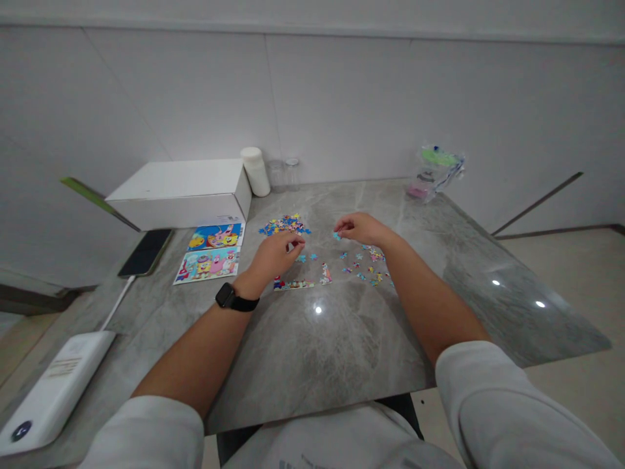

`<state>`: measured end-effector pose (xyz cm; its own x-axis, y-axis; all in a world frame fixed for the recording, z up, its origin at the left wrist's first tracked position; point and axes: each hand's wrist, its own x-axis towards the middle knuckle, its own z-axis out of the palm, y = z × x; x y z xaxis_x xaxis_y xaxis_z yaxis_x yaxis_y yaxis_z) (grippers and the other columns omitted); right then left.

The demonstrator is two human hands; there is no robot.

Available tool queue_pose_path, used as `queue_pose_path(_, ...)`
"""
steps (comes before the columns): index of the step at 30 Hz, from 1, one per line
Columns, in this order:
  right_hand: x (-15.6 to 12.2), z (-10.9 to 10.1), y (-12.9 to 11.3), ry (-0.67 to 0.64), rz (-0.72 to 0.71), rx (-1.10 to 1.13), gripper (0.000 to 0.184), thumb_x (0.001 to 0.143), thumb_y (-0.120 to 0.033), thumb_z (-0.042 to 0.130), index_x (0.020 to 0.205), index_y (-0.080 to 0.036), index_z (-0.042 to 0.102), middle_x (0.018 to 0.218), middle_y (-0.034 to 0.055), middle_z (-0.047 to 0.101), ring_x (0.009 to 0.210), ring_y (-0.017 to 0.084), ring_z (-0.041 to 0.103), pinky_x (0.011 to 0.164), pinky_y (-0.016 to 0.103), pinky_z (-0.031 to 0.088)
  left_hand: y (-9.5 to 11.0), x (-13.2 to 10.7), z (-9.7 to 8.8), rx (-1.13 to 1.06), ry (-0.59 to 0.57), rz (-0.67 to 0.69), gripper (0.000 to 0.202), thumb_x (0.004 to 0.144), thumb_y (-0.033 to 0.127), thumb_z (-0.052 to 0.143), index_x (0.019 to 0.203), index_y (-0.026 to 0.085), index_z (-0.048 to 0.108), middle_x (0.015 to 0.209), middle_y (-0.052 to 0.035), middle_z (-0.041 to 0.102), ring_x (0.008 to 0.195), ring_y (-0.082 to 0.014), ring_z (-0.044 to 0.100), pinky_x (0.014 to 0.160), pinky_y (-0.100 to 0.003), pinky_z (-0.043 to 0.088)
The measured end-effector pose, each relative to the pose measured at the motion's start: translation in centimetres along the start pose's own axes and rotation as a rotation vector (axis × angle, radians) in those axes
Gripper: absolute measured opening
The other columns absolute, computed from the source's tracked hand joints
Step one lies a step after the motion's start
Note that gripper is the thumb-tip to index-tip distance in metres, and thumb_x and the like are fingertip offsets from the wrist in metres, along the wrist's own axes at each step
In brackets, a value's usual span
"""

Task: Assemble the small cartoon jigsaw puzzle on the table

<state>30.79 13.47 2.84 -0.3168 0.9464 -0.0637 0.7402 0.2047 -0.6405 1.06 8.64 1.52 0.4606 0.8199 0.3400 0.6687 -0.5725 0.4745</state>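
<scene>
Right hand (362, 229): is pinching blue puzzle piece (336, 236). Left hand (275, 255): is forming a pinch, contents unclear. White bottle (256, 173): is standing near bench's (317, 365) far edge.

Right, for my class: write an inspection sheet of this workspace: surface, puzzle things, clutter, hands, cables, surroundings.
Surface: glossy grey marbled table.
Puzzle things: loose jigsaw pieces, a partly joined strip, two cartoon pictures.
Clutter: white box, white bottle, two clear jars, plastic bag, phone, white device.
Hands: right hand pinches a light-blue piece; left hand curled, contents unclear.
Cables: white cable between phone and white device.
Surroundings: pale wall behind the table.
</scene>
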Motion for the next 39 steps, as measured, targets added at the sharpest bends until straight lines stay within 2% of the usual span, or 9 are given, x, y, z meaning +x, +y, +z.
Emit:
queue_pose_path(5,-1.5,1.1,-3.6,-0.062,-0.127,0.168,0.018,0.085,-0.024,0.077,0.102,-0.020,0.080,0.089,0.0037,0.081,0.084,0.018,0.074,0.077,0.027,0.054,1.4,0.2,-0.3,-0.220,-0.023,-0.081,0.024,0.096,0.039,0.063,0.102,0.020,0.078,0.097,-0.0041,0.078,0.077,-0.0169,0.064,0.073,-0.031,0.047)
queue_pose_path(9,-2.7,1.7,-6.0,-0.066,-0.173,0.145,0.015,0.085,-0.022,0.076,0.100,-0.021,0.079,0.088,0.0026,0.080,0.083,0.018,0.073,0.075,0.027,0.053,2.1,0.2,-0.1,-0.368,-0.070,-0.141,0.033,0.094,0.050,0.064,0.089,0.019,0.075,0.084,-0.0020,0.073,0.072,-0.0155,0.059,0.067,-0.030,0.043)
queue_pose_path(12,-3.3,2.0,-7.0,-0.068,-0.208,0.132,0.012,0.086,-0.020,0.074,0.098,-0.021,0.078,0.086,0.0017,0.079,0.081,0.017,0.073,0.075,0.027,0.051,2.3,0.2,0.1,-0.397,-0.105,-0.163,0.032,0.091,0.048,0.064,0.081,0.019,0.072,0.075,0.0001,0.066,0.067,-0.0140,0.054,0.063,-0.029,0.039)
queue_pose_path(16,-3.4,1.9,-7.2,-0.021,-0.214,0.172,0.013,0.086,-0.019,0.073,0.098,-0.020,0.078,0.087,0.0023,0.079,0.082,0.017,0.073,0.077,0.027,0.052,2.2,0.3,-0.1,-0.420,-0.095,-0.187,0.030,0.089,0.045,0.063,0.077,0.019,0.069,0.072,0.0011,0.062,0.067,-0.0135,0.052,0.063,-0.028,0.038)
queue_pose_path(21,-3.0,1.8,-7.0,0.083,-0.197,0.232,0.017,0.089,-0.022,0.068,0.104,-0.020,0.077,0.092,0.0036,0.080,0.084,0.016,0.071,0.077,0.027,0.051,1.8,0.3,-0.8,-0.499,-0.020,-0.235,0.032,0.088,0.049,0.066,0.080,0.019,0.070,0.076,0.0005,0.065,0.071,-0.0144,0.054,0.068,-0.029,0.042)
queue_pose_path(28,-3.0,2.5,-7.7,-0.018,-0.210,0.232,0.028,0.088,-0.046,0.068,0.093,-0.019,0.073,0.083,0.0016,0.071,0.076,0.016,0.061,0.070,0.027,0.044,1.7,0.4,-0.9,-0.613,0.041,-0.245,0.039,0.087,0.059,0.067,0.081,0.020,0.068,0.079,-0.0016,0.068,0.077,-0.0171,0.059,0.075,-0.031,0.047)
queue_pose_path(34,-2.8,2.8,-7.5,-0.009,-0.189,0.306,0.031,0.086,-0.049,0.064,0.084,-0.019,0.067,0.073,-0.0013,0.060,0.068,0.014,0.051,0.064,0.027,0.039,1.8,0.3,-0.9,-0.578,0.023,-0.223,0.034,0.089,0.053,0.067,0.083,0.019,0.071,0.083,-0.0020,0.071,0.080,-0.0172,0.061,0.078,-0.032,0.048)
queue_pose_path(39,-2.8,2.8,-7.6,0.002,-0.150,0.360,0.030,0.087,-0.048,0.063,0.085,-0.019,0.067,0.076,0.0014,0.064,0.068,0.015,0.053,0.064,0.027,0.040,1.6,0.4,-0.8,-0.570,0.007,-0.223,0.030,0.089,0.048,0.067,0.083,0.019,0.073,0.083,-0.0019,0.072,0.079,-0.0167,0.062,0.077,-0.032,0.049)
